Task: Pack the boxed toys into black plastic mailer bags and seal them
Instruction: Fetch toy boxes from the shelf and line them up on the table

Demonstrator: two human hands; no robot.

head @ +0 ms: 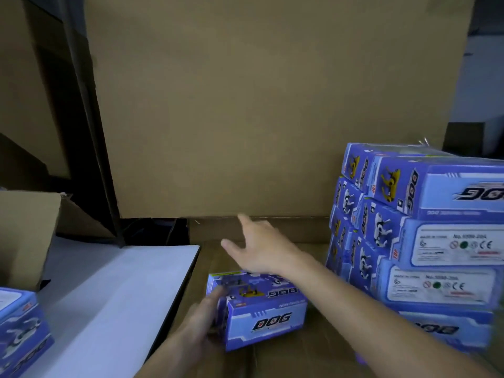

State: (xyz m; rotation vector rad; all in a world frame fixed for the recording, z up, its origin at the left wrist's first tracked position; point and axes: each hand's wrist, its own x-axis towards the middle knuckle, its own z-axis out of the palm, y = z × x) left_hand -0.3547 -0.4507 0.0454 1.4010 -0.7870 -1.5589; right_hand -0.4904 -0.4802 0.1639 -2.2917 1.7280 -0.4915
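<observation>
- Lower left corner: a blue toy box (21, 334) lies on a white sheet (109, 296), cut off by the frame edge
- Lower centre: the left hand (199, 328) grips the left end of a blue box (259, 309) printed "DOG", fingers curled round that end; the box lies flat on brown cardboard (286, 361), just right of the sheet's dark edge
- The right forearm comes in from the lower right and crosses over the far right corner of that box, hiding part of its top
- The right hand (259, 249) hangs above the cardboard beyond the box, fingers spread and loose, pointing up and left, holding nothing; it is blurred
- Right side: a stack (414, 241) of the same blue boxes, several layers high, stands on the cardboard just beside the forearm; some show the "DOG" logo upside down, others a white label panel; the stack runs off the right edge
- Left middle: an open brown carton (27, 236) stands at the sheet's far left; its inside is not visible
- Centre, beyond the sheet: a dark gap (155, 230) holds something black and creased; what it is cannot be told
- Far: a big cardboard panel (272, 105) stands upright across most of the upper frame, blocking all behind it
- Upper left: a dark post (90, 126) leans beside the panel, with more cardboard behind
</observation>
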